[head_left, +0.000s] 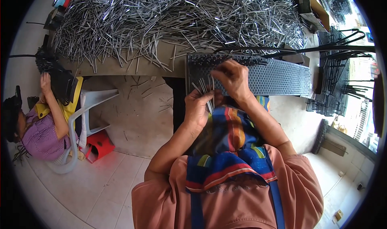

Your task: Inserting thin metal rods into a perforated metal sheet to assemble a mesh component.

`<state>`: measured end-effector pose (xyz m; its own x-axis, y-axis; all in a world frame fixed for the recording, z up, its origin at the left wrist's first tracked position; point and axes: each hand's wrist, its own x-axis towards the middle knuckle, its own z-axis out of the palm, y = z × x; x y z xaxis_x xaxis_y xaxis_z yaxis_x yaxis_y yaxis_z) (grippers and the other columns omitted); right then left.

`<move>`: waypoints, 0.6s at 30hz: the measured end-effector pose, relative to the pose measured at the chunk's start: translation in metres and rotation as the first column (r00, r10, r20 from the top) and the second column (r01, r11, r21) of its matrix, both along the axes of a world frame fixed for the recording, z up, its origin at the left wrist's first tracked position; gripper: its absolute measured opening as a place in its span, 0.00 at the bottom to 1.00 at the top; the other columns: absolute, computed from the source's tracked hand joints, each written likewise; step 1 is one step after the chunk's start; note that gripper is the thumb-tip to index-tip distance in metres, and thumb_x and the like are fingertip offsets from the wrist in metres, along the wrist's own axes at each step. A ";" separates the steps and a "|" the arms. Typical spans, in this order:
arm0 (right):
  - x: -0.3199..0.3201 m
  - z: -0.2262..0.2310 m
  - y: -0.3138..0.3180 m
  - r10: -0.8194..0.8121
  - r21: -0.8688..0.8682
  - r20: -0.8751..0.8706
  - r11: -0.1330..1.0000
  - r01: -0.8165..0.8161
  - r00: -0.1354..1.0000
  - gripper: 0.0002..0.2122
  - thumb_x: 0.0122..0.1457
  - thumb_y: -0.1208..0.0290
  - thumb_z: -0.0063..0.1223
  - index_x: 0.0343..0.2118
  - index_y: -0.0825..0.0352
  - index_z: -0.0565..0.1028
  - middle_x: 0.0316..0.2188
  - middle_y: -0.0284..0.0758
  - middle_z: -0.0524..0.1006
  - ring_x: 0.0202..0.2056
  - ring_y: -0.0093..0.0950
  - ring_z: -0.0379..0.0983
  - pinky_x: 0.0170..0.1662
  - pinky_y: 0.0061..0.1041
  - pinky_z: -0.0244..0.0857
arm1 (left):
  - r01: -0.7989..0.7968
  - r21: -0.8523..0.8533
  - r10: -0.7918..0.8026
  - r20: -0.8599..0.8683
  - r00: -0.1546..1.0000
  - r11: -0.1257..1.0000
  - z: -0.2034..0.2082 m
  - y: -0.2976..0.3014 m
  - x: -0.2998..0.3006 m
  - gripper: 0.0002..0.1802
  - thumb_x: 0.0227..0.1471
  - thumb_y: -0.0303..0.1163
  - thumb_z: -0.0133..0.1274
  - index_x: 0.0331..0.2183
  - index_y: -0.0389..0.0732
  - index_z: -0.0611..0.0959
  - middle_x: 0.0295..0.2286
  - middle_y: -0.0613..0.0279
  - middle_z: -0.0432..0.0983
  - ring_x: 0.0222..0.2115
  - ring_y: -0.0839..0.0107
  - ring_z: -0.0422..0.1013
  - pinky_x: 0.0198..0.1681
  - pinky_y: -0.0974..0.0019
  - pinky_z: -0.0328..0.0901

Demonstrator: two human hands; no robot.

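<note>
In my left hand [197,106] is a small bunch of thin grey metal strips [203,85], their ends sticking up past the thumb and fingers. My right hand [234,77] is just to the right and slightly farther off, its fingers bent together close to the strips' upper ends. What lies between those fingertips is too small to tell. Both hands are over the near left part of a dark perforated metal panel [266,77]. Small black pieces [203,60] lie along the panel's far left edge. A striped, colourful cloth [229,128] covers my lap below the hands.
A large heap of loose metal strips [181,19] covers the table [133,65] beyond the panel. On the left, another person [44,128] works beside a grey plastic chair [92,102]; a red container [98,146] is on the floor. Black wire racks [336,71] stand at the right.
</note>
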<state>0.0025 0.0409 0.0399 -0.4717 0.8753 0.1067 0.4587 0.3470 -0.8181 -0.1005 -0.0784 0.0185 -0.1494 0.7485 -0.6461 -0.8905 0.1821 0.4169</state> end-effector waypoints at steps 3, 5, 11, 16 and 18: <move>0.013 -0.010 0.000 0.073 -0.400 -0.019 0.913 -0.074 0.997 0.07 0.48 0.74 0.64 0.28 0.72 0.80 0.19 0.33 0.77 0.22 0.21 0.73 0.26 0.21 0.65 | 0.113 -0.014 -0.113 0.001 0.994 0.994 0.004 0.003 0.002 0.09 0.52 0.17 0.53 0.37 0.34 0.81 0.31 0.52 0.80 0.29 0.63 0.79 0.34 0.62 0.75; 0.011 -0.006 -0.001 -0.003 -0.653 -0.149 0.752 -0.096 0.989 0.05 0.50 0.75 0.63 0.28 0.71 0.80 0.19 0.25 0.75 0.20 0.14 0.66 0.24 0.16 0.60 | 0.085 -0.020 -0.085 -0.020 0.996 0.996 0.003 0.003 0.005 0.09 0.53 0.17 0.52 0.38 0.35 0.81 0.31 0.52 0.80 0.29 0.63 0.79 0.34 0.62 0.75; 0.013 -0.007 0.011 -0.282 -0.282 -0.384 0.942 0.179 0.879 0.03 0.50 0.82 0.62 0.28 0.70 0.80 0.21 0.26 0.75 0.24 0.14 0.68 0.27 0.16 0.60 | 0.115 -0.097 -0.123 -0.073 0.990 0.989 -0.002 -0.002 0.002 0.12 0.55 0.21 0.48 0.41 0.36 0.80 0.35 0.50 0.80 0.33 0.63 0.78 0.37 0.59 0.74; 0.013 -0.007 0.016 -0.059 0.154 -0.276 0.983 0.105 0.959 0.06 0.46 0.84 0.63 0.28 0.70 0.79 0.25 0.33 0.76 0.26 0.21 0.72 0.30 0.19 0.65 | 0.118 -0.094 -0.126 -0.089 0.988 0.989 0.001 0.001 0.004 0.10 0.56 0.20 0.46 0.40 0.35 0.78 0.33 0.51 0.80 0.30 0.63 0.78 0.31 0.62 0.74; 0.015 -0.010 0.018 -0.039 0.142 -0.287 0.987 0.082 0.957 0.06 0.46 0.83 0.63 0.28 0.70 0.79 0.25 0.33 0.76 0.26 0.22 0.73 0.30 0.19 0.65 | 0.107 -0.039 -0.110 -0.088 0.990 0.994 0.001 0.000 0.004 0.09 0.56 0.19 0.46 0.40 0.34 0.77 0.32 0.51 0.79 0.29 0.63 0.78 0.31 0.63 0.74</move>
<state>0.0176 0.0586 0.0300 -0.3501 0.8647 0.3602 0.2407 0.4547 -0.8575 -0.0969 -0.0783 0.0193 -0.1273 0.7411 -0.6592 -0.8242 0.2907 0.4860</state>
